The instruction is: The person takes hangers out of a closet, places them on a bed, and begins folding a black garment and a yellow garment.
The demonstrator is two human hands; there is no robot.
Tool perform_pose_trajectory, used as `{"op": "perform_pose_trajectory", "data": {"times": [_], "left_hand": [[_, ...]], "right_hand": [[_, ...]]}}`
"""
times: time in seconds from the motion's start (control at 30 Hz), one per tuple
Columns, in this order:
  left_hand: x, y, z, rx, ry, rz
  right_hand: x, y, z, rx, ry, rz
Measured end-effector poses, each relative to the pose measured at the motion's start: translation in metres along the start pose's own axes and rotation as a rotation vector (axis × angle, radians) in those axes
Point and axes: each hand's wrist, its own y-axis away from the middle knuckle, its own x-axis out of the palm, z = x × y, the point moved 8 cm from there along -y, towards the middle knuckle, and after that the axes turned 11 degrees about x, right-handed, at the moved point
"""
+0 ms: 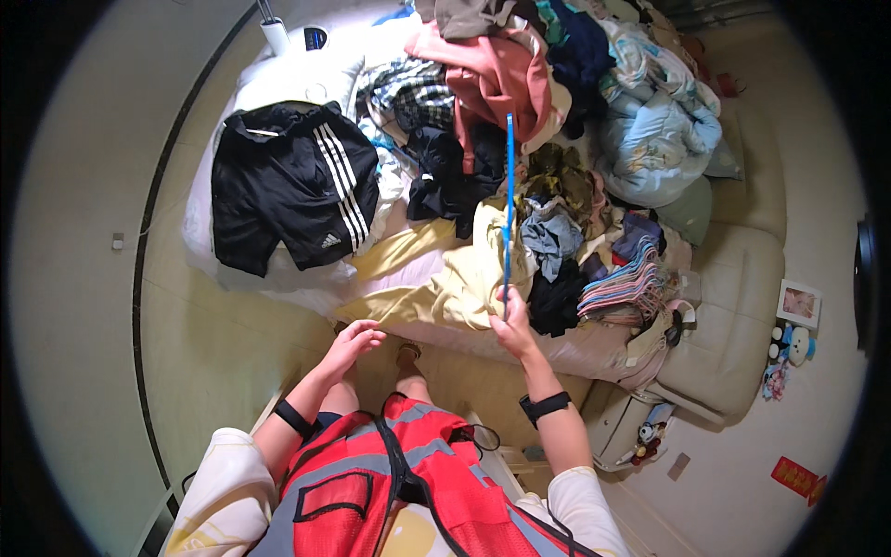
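Note:
A blue clothes hanger (510, 176), seen nearly edge-on, stands upright in my right hand (510, 323), which grips its lower end. Behind that hand a pale yellow garment (455, 288) spreads along the front edge of the bed; whether my fingers also touch it, I cannot tell. My left hand (355, 346) hovers just in front of the garment's left end, fingers stretched out and holding nothing. Black shorts (288, 186) with white side stripes lie flat at the left of the bed. A stack of pink and blue hangers (624, 286) sits to the right.
A heap of clothes, with a pink garment (501, 74) on it, covers the back of the bed. Beside it lies a bundled light blue quilt (659, 139). A beige sofa (724, 325) and a small white cabinet (617, 422) stand at the right.

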Motion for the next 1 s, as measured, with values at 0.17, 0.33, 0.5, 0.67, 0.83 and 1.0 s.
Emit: {"op": "perform_pose_trajectory", "data": {"times": [0.17, 0.33, 0.5, 0.67, 0.83, 1.0], "left_hand": [[0.029, 0.02, -0.069, 0.121, 0.016, 0.108], [0.057, 0.044, -0.152, 0.354, -0.123, 0.263], [0.064, 0.066, -0.176, 0.414, -0.164, 0.304], [0.062, 0.071, -0.169, 0.407, -0.191, 0.286], [0.076, 0.07, -0.19, 0.578, -0.136, 0.22], [0.083, 0.068, -0.219, 0.789, -0.256, 0.168]], "right_hand": [[-0.037, 0.031, 0.1, -0.153, 0.04, 0.007], [-0.063, 0.048, 0.146, -0.16, -0.138, 0.042], [-0.05, 0.072, 0.179, -0.086, -0.38, 0.226], [-0.038, 0.112, 0.248, -0.161, -0.438, 0.469], [-0.02, 0.15, 0.293, -0.137, -0.376, 0.596], [-0.008, 0.181, 0.308, -0.126, -0.421, 0.66]]}}
